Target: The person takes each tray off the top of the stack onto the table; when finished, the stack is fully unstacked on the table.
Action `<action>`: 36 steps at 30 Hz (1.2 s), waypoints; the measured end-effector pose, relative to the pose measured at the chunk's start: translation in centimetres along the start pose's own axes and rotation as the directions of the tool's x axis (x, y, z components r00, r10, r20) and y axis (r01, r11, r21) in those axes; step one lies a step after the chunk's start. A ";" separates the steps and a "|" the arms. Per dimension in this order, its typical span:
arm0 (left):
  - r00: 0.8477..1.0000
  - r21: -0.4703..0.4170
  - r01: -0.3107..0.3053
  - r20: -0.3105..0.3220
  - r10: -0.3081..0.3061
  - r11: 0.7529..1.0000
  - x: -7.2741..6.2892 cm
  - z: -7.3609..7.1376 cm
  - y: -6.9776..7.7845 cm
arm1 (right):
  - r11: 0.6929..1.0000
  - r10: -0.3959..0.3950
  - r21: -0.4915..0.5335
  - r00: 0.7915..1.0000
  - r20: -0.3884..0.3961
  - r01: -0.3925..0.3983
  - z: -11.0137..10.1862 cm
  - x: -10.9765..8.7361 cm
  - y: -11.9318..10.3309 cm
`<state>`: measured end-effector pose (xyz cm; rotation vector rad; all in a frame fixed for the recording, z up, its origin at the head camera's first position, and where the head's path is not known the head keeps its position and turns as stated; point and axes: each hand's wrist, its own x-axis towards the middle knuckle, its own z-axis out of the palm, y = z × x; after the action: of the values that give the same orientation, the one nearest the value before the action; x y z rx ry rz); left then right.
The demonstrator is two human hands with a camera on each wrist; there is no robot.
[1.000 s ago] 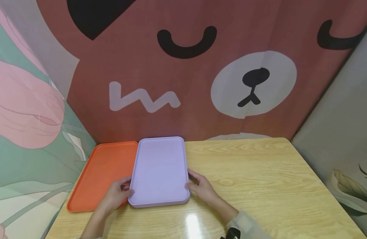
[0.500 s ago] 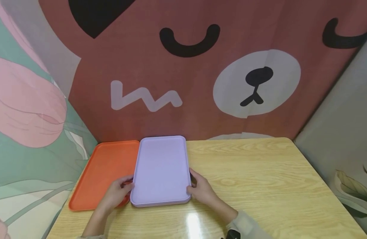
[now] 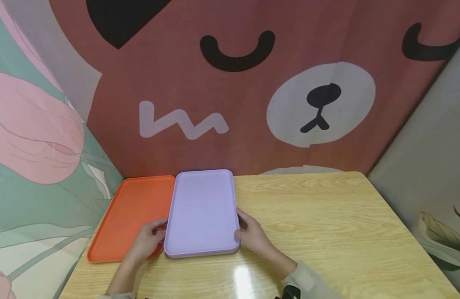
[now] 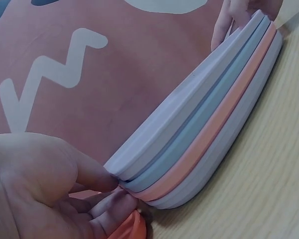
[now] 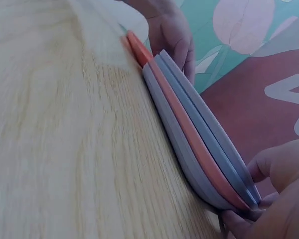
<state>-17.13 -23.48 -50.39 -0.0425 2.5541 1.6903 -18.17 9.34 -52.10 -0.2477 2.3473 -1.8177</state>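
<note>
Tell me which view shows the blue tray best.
The left wrist view: the blue tray shows its long edge there, distinct in colour above the stack's orange tray. The right wrist view shows its edge too, but duller; in the head view, it cannot be made out beneath the purple tray.

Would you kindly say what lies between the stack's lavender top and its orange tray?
A blue tray lies there, as the left wrist view shows.

"What are the forearms [image 3: 123, 276] doing?"
"They're slanting forward and inward."
"And the hands?"
"The left hand [image 3: 146, 240] is facing the right hand [image 3: 253, 236]; each is pinching between thumb and bent fingers."
</note>
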 end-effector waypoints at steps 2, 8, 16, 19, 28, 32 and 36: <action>1.000 -0.005 0.005 -0.003 -0.005 1.000 0.0 0.0 0.1 | 0.998 0.012 0.056 1.000 -0.011 -0.012 0.2 0.0 -0.1; 1.000 0.005 0.011 -0.004 -0.011 1.000 -0.1 -0.1 0.2 | 0.973 0.072 0.223 0.997 -0.038 -0.062 0.5 -0.2 -0.4; 1.000 0.005 0.010 -0.015 -0.010 1.000 -0.1 0.0 -0.1 | 0.959 0.102 0.273 0.993 -0.065 -0.081 0.7 -0.4 -0.9; 1.000 -0.010 0.011 -0.010 -0.011 1.000 0.0 -0.1 -0.2 | 0.964 0.098 0.256 0.992 -0.078 -0.076 0.5 -0.4 -1.2; 1.000 -0.019 0.000 -0.007 -0.001 1.000 0.0 0.2 -0.3 | 0.977 0.062 0.208 0.992 -0.112 -0.037 -1.3 -0.1 -1.0; 0.999 -0.015 0.006 -0.032 -0.006 1.000 0.1 0.3 -0.5 | 0.977 0.072 0.205 0.994 -0.076 -0.055 -2.4 -0.1 -0.8; 0.999 0.018 -0.002 -0.033 0.003 1.000 0.0 0.2 -0.6 | 0.964 0.094 0.249 0.995 0.014 -0.094 -3.7 -0.3 -0.4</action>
<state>-17.11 -23.57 -51.02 -0.0671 2.5943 1.6812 -18.72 12.79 -50.83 -0.1029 2.0609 -2.0374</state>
